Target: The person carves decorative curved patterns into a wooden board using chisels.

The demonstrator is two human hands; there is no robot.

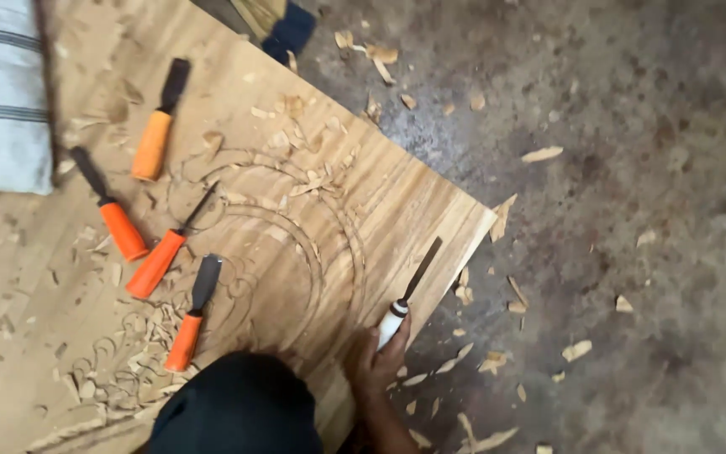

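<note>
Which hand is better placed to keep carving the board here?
The right hand. It grips a white-handled chisel whose blade lies on the board near its edge. The left hand is not in view, and the four orange-handled chisels lie untouched further left.

Four orange-handled chisels (155, 262), striped cloth (2, 92), wood chips (542, 154), concrete floor (649, 210)

Grey, stained concrete floor (632, 210) strewn with wood chips (542, 154); striped cushion (2, 92) upper left.
</note>
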